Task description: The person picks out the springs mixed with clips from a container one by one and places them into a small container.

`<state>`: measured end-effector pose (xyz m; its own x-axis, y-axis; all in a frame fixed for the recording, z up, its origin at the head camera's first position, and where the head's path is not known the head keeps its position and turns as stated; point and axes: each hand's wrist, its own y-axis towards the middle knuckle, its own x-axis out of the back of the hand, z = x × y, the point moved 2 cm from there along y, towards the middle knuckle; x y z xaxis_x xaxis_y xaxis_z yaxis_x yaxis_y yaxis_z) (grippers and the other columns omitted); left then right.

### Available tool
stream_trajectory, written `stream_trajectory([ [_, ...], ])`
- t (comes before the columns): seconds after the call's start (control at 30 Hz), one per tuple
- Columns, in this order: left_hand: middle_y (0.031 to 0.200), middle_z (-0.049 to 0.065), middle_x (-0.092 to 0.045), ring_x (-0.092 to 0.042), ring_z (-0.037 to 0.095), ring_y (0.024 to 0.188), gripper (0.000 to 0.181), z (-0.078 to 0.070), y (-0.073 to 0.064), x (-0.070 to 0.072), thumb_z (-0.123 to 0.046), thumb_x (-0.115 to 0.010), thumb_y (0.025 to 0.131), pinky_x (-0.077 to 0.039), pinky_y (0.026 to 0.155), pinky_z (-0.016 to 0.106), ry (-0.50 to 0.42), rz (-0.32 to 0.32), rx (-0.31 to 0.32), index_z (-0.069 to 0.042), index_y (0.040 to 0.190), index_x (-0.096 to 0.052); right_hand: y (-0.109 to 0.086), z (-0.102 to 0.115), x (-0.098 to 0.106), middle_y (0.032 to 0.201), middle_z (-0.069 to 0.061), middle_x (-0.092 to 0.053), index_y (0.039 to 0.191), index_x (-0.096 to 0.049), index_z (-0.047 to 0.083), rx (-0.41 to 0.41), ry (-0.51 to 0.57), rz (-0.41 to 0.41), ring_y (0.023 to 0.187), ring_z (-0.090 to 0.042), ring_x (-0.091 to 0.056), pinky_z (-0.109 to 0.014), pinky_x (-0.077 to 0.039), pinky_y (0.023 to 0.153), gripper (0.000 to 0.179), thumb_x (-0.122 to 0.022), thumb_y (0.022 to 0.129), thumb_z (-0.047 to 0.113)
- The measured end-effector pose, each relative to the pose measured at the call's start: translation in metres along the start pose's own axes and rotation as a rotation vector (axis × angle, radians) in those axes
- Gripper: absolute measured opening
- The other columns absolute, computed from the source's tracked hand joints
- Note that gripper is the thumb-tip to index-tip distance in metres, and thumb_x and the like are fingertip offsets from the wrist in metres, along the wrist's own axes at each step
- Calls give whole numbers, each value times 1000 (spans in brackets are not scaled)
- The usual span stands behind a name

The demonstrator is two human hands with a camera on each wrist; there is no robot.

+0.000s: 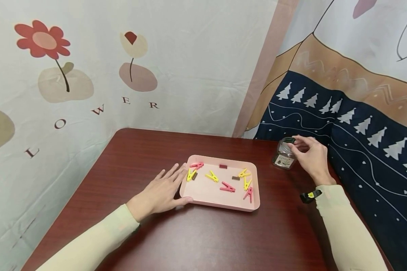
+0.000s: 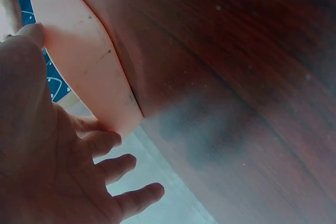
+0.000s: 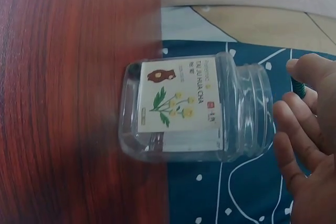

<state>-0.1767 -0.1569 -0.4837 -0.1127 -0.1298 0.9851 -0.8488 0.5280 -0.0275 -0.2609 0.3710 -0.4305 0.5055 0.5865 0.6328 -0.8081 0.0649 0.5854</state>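
Observation:
My left hand (image 1: 162, 191) lies at the left end of a shallow pink tray (image 1: 207, 201), fingers spread, with the thumb at its front rim. Inside the tray are yellow clothespins (image 1: 211, 176), pink clothespins (image 1: 227, 187) and small brown ribbed pieces (image 1: 223, 166). The left wrist view shows the fingertips against the tray's outer wall (image 2: 86, 51). At the back right, my right hand (image 1: 310, 157) pinches a green ribbed lid (image 3: 298, 87) at the mouth of a clear jar (image 3: 247, 114). The jar stands upright on the table, its threaded neck uncovered, a flower label on its side.
Everything stands on a dark red-brown wooden table (image 1: 210, 241). A pale curtain with printed flowers (image 1: 203, 67) hangs behind it, and a navy cloth with white trees (image 1: 359, 158) borders the right edge, close to the jar and right forearm.

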Motion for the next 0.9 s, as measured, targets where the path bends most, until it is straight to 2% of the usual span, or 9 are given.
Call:
stream_trajectory([
  [0.07,195,12,-29,-32,41,180,112,0,0,0,-81,-62,108,-38,139,73,2,-1,0,-8,186,-28,-1,-2,0,115,-23,-84,135,-85,2,-2,-10,6,89,15,-66,7,-42,85,36,-92,102,14],
  [0.13,195,12,-29,-32,42,180,111,-1,0,0,-81,-61,108,-38,139,73,3,-1,-1,-8,186,-29,-1,-4,1,116,-23,-84,135,-86,3,-8,-23,13,92,-4,-73,6,-41,86,35,-92,102,15],
  [0.23,195,12,-30,-33,42,180,112,-1,0,0,-81,-61,108,-38,139,73,4,-3,-2,-8,186,-29,-2,-6,1,124,-23,-82,135,-86,4,-21,-39,32,101,-30,-75,1,-39,87,35,-91,103,18],
  [0.33,194,12,-30,-33,42,180,112,-1,-1,0,-82,-61,108,-39,139,73,3,-5,-2,-8,186,-29,-2,-7,2,135,-25,-80,136,-85,4,-37,-48,58,114,-41,-74,-3,-36,90,36,-90,104,20],
  [0.47,194,12,-31,-34,42,180,112,-1,-1,-1,-82,-61,108,-39,138,73,2,-7,-3,-8,185,-29,-2,-9,2,146,-25,-78,137,-84,4,-53,-61,86,133,-46,-73,-2,-35,98,37,-89,105,22],
  [0.53,194,12,-31,-34,42,180,112,-2,-1,0,-82,-61,108,-39,138,73,1,-7,-3,-8,185,-29,-2,-10,2,148,-25,-78,137,-84,4,-58,-66,92,138,-47,-72,-2,-35,101,38,-89,105,23],
  [0.77,195,12,-30,-33,42,180,112,-2,-1,1,-82,-61,108,-38,139,73,3,-7,1,-8,186,-29,-1,-12,1,148,-26,-78,139,-83,4,-51,-61,87,137,-47,-73,-1,-35,101,38,-89,105,21],
  [0.9,195,12,-30,-33,42,180,111,-2,-2,2,-82,-61,108,-38,139,73,1,-6,2,-8,186,-29,0,-12,0,148,-26,-78,138,-83,4,-54,-66,89,137,-47,-73,-11,-46,106,38,-89,105,21],
])
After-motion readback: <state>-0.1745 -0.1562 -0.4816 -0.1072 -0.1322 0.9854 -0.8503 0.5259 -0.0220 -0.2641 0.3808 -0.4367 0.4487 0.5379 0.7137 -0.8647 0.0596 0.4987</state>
